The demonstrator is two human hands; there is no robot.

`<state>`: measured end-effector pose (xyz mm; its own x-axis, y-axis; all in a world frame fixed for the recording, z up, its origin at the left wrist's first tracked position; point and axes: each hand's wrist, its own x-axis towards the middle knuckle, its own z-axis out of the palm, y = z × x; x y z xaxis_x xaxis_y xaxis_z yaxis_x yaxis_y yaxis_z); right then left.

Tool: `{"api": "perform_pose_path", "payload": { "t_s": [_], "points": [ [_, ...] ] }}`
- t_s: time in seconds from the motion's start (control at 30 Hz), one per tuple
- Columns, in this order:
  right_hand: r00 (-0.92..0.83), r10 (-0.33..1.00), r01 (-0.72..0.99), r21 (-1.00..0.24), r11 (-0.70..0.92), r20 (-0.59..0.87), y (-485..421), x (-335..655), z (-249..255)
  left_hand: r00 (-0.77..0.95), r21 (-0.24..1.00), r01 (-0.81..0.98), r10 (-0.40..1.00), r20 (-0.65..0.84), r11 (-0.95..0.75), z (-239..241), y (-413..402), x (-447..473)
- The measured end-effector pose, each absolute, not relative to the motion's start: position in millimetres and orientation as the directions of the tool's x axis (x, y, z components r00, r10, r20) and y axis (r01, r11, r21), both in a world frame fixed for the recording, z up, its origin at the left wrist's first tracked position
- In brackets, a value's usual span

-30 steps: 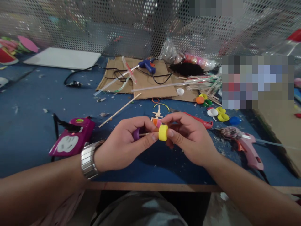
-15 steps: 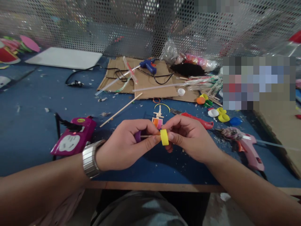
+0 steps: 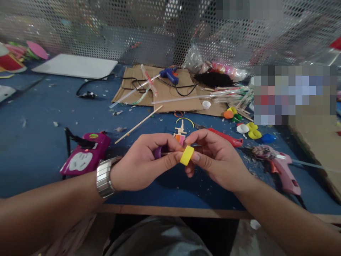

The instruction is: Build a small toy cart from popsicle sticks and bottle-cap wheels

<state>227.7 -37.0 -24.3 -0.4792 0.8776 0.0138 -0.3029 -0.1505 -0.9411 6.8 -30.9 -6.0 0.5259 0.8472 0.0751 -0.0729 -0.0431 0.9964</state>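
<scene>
My left hand (image 3: 149,161), with a metal watch (image 3: 104,177) at the wrist, is closed on a thin wooden stick (image 3: 167,153). A purple bottle cap (image 3: 158,152) sits at the stick's near-left end, partly hidden by the fingers. My right hand (image 3: 217,158) pinches a yellow bottle cap (image 3: 187,155) at the stick's other end, against the left fingertips. Whether the stick passes into the yellow cap is hidden. Just beyond the hands is a small stick assembly (image 3: 180,133) with orange and pink on it, its near part covered by fingers.
A pink glue gun (image 3: 286,169) and a red-handled cutter (image 3: 226,137) lie to the right, near several loose caps (image 3: 254,134). On the left stands a magenta power strip (image 3: 86,153). Farther back, a blue glue gun (image 3: 169,75) rests on cardboard (image 3: 176,103); a loose stick (image 3: 138,124) lies nearer.
The yellow cap has tilted, its top leaning right, as my right fingers shift around it. Both hands stay together in nearly the same place; the view has shifted slightly.
</scene>
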Motion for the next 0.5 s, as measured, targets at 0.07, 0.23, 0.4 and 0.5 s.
{"api": "perform_pose_path", "payload": {
  "t_s": [0.07, 0.23, 0.4, 0.5],
  "points": [
    [-0.476, 0.879, -0.332, -0.932, -0.143, 0.035, -37.4, 227.3, -24.8, 0.525, 0.998, -0.054, 0.849, 0.059, -0.037, -6.1, -30.9, 7.0],
    [-0.483, 0.875, -0.355, -0.922, -0.151, 0.043, -37.4, 227.4, -25.5, 0.490, 0.998, -0.029, 0.869, 0.066, -0.059, -6.2, -30.7, 7.3],
    [-0.444, 0.893, -0.331, -0.940, -0.084, 0.076, -38.2, 225.9, -24.1, 0.507, 0.998, -0.049, 0.860, 0.056, -0.035, -6.0, -30.7, 6.0],
    [-0.400, 0.911, -0.298, -0.954, -0.027, 0.099, -39.1, 225.1, -22.5, 0.496, 0.999, -0.041, 0.867, 0.050, -0.033, -6.6, -31.2, 5.1]
  ]
}}
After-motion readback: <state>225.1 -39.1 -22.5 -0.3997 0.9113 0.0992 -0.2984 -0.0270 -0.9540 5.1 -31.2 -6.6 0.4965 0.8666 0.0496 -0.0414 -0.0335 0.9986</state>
